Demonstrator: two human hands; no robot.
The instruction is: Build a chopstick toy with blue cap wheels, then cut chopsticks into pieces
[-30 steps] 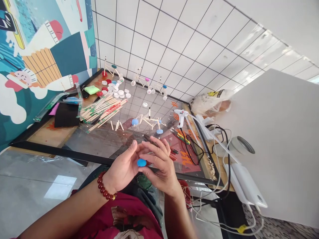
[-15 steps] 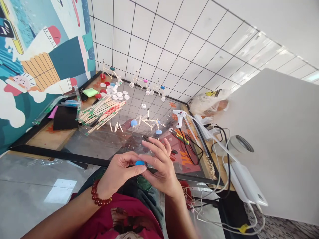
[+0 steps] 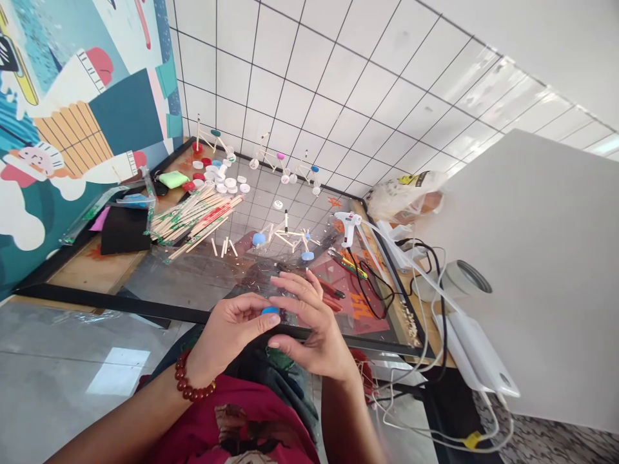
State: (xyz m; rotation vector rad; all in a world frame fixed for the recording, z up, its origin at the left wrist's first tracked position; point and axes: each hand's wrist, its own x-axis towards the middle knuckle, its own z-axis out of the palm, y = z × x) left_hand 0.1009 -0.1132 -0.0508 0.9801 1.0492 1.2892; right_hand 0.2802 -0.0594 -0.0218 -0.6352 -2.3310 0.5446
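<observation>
My left hand (image 3: 231, 335), with a red bead bracelet at the wrist, pinches a small blue bottle cap (image 3: 270, 311) between thumb and fingers just in front of the glass table's near edge (image 3: 145, 308). My right hand (image 3: 312, 325) is against the cap from the right, its fingers curled over it and touching it. Both hands hover above my lap. On the glass beyond them stands a stick model with blue cap wheels (image 3: 285, 237).
A bundle of wooden sticks (image 3: 196, 216), loose bottle caps (image 3: 220, 177) and several small stick models (image 3: 283, 164) lie further back. A white glue gun (image 3: 349, 225) with black cable, a tape roll (image 3: 459, 277), a plastic bag (image 3: 403, 193) and a white board sit right.
The cap has turned from face-on to edge-on between my fingers, and both hands have lifted slightly toward the table edge. The view shifted a little.
</observation>
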